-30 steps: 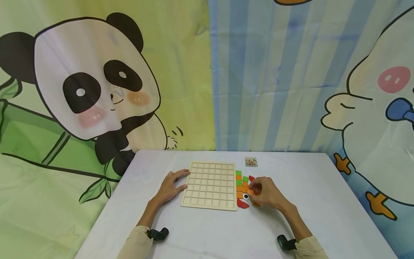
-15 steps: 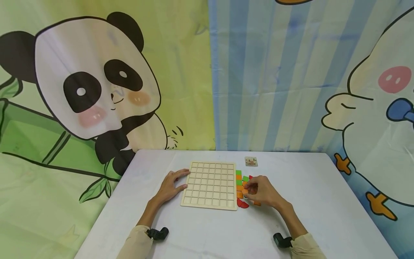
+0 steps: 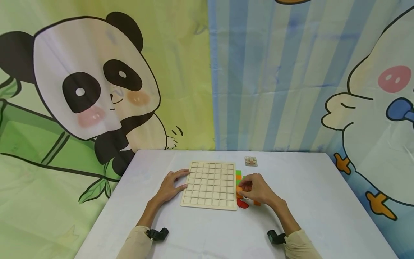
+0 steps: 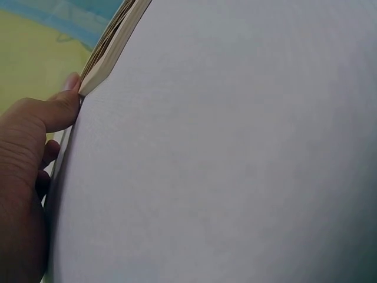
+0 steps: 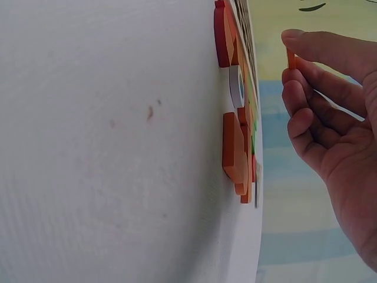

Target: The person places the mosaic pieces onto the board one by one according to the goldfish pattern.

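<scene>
A pale wooden grid board [image 3: 210, 185] lies flat on the white table. My left hand [image 3: 168, 186] rests at the board's left edge, forefinger and thumb spread apart and touching it; in the left wrist view the thumb [image 4: 62, 112] lies by the board's corner. My right hand [image 3: 260, 189] is just past the board's right edge, above the coloured pieces. Between thumb and fingertips it pinches a thin orange piece [image 5: 290, 58], held edge-on and clear of the table in the right wrist view. Its full shape cannot be told.
Along the board's right edge lie green pieces [image 3: 238, 172], red pieces [image 3: 242, 204] and orange pieces [image 5: 234, 147], partly hidden by the right hand. A round white piece [image 5: 236, 86] is among them. A small patterned card [image 3: 251, 161] lies farther back. Printed cloth hangs behind the table.
The right hand has moved left and slightly away, from over the pieces' right side towards the board's right edge, pinching the orange piece. The left hand and board have stayed put.
</scene>
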Demonstrator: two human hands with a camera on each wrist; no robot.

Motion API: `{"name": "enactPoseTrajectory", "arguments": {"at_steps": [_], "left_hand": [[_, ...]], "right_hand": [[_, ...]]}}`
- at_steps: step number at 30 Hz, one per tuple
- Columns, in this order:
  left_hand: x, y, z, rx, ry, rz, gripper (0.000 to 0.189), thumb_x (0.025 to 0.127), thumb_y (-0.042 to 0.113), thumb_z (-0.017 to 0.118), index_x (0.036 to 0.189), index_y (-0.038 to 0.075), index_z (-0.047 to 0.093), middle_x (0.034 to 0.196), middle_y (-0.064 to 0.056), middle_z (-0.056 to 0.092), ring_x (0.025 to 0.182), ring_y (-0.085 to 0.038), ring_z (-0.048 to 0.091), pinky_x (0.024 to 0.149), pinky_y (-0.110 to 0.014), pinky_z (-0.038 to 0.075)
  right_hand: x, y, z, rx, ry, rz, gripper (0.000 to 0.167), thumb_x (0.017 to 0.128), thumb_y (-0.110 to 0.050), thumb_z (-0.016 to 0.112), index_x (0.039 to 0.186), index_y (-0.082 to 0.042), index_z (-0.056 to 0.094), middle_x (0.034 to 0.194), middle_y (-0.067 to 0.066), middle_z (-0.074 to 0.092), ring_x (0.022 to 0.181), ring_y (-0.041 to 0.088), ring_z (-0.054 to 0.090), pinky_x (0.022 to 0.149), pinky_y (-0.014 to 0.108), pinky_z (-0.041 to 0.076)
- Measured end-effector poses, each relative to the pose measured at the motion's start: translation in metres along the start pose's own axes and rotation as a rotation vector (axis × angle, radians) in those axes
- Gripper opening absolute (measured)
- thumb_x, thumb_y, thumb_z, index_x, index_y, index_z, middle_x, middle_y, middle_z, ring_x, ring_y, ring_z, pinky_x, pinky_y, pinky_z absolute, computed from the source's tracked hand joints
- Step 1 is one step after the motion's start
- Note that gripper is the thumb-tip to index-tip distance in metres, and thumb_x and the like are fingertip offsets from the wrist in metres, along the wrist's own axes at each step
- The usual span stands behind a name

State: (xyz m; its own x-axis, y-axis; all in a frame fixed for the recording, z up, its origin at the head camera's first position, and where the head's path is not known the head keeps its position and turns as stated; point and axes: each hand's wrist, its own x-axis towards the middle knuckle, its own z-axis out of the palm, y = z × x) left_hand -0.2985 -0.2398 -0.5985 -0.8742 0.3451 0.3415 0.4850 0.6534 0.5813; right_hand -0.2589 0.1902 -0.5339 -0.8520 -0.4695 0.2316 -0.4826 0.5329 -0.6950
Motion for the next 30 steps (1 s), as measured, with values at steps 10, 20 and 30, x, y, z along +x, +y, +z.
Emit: {"name": "enactPoseTrajectory", "arguments": {"at_steps": [10,20,30], "left_hand": [[-0.003,0.000,0.000,0.015,0.013,-0.004,0.058,0.094,0.025,0.086,0.149,0.017,0.068,0.161,-0.004,0.063,0.092,-0.018,0.049,0.086,-0.034,0.038],[-0.003,0.001,0.001,0.004,0.012,-0.004,0.058,0.095,0.024,0.086,0.149,0.017,0.068,0.160,-0.005,0.063,0.092,-0.021,0.051,0.086,-0.033,0.038],[-0.001,0.003,-0.001,-0.003,0.010,0.005,0.057,0.095,0.025,0.086,0.149,0.016,0.069,0.160,-0.005,0.063,0.092,-0.021,0.050,0.086,-0.032,0.038]], "right_hand": [[0.008,-0.004,0.011,0.036,-0.006,-0.039,0.016,0.084,-0.007,0.093,0.096,-0.005,0.083,0.084,-0.002,0.074,0.072,0.008,0.063,0.067,0.024,0.056],[0.015,-0.008,0.021,0.062,-0.027,-0.040,0.014,0.087,-0.007,0.090,0.098,-0.005,0.083,0.085,-0.003,0.075,0.072,0.005,0.062,0.067,0.025,0.056],[0.023,-0.014,0.024,0.061,-0.032,-0.062,0.013,0.088,-0.004,0.088,0.100,-0.004,0.084,0.091,0.006,0.078,0.074,0.009,0.067,0.069,0.025,0.058]]}}
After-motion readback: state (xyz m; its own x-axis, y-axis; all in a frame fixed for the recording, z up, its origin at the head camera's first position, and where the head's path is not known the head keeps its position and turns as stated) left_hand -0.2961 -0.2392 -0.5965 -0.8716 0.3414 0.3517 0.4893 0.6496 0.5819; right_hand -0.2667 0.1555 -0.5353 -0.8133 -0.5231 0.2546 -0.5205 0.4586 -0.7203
